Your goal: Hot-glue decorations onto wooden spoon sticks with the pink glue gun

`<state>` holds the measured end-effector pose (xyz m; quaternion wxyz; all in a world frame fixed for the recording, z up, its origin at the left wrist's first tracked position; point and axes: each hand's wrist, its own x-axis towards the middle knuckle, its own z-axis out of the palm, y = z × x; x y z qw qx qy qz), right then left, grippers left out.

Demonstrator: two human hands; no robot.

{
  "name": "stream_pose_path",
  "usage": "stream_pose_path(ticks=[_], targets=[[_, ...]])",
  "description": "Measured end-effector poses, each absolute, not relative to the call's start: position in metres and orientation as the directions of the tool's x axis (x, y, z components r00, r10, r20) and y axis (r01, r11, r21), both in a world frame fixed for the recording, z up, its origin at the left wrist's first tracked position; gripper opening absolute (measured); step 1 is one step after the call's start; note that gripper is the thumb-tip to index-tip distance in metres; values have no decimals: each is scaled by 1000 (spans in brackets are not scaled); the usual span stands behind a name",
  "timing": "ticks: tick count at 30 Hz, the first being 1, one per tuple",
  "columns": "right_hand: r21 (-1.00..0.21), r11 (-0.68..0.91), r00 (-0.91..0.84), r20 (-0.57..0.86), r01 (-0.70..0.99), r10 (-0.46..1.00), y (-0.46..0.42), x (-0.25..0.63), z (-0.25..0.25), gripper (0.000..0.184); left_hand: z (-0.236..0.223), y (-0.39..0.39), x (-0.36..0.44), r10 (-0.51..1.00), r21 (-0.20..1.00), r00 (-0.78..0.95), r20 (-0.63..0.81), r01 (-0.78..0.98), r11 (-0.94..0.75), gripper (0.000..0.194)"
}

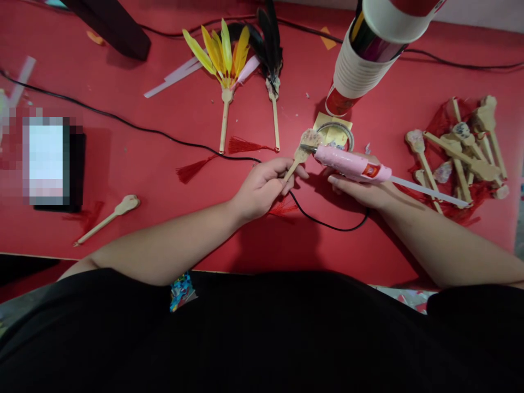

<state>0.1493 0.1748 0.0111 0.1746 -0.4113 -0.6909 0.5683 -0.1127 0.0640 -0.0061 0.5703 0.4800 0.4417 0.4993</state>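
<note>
Between thumb and fingers, my left hand [266, 185] grips the thin stick of a wooden fan handle [302, 153], its wide scalloped head tilted up and to the right. A red tassel [282, 208] hangs below that hand. My right hand [356, 185] is wrapped round a pink hot glue gun [347, 162], whose metal nozzle meets the handle's head. A long pale glue stick [429, 191] juts from the gun's back end. The grip and trigger are hidden beneath the gun's body. Just behind the nozzle lie a roll of tape [347, 131] and a yellowish paper pad [323, 119].
A fan with yellow feathers [226, 71] and one with black feathers [273, 82] lie at the back. Stacked paper cups [356, 71] stand behind the gun. Several wooden handles [462, 147] are piled right; another handle [108, 218] lies left. A black cord [164, 134] crosses the red table.
</note>
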Motion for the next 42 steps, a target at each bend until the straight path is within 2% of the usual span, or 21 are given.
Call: stream_pose_path(ticks=[6,12,18,22,25,30,42], targets=[[-925,40,-616,-220,379,756,175,152,9,53,-2,64,-113,990,982,108,-95,-152,111,35],[-920,25,-623,-244,390,743,176,153,11,48,-3,65,-113,991,985,113,-71,-149,87,30],[-934,-4,-607,-234,356,759,175,150,9,53,-1,64,-112,992,989,112,-50,-131,64,27],[-931,14,-611,-228,364,758,176,153,6,45,-3,62,-112,993,988,113,-41,-146,58,19],[-930,25,-634,-230,367,739,176,154,7,42,-4,62,-113,991,984,122,-56,-162,75,20],[-929,22,-617,-227,369,753,175,150,12,48,-1,62,-113,989,980,120,-91,-168,110,20],[-919,24,-608,-241,395,756,176,149,14,47,-7,63,-115,988,979,143,-62,-185,88,37]])
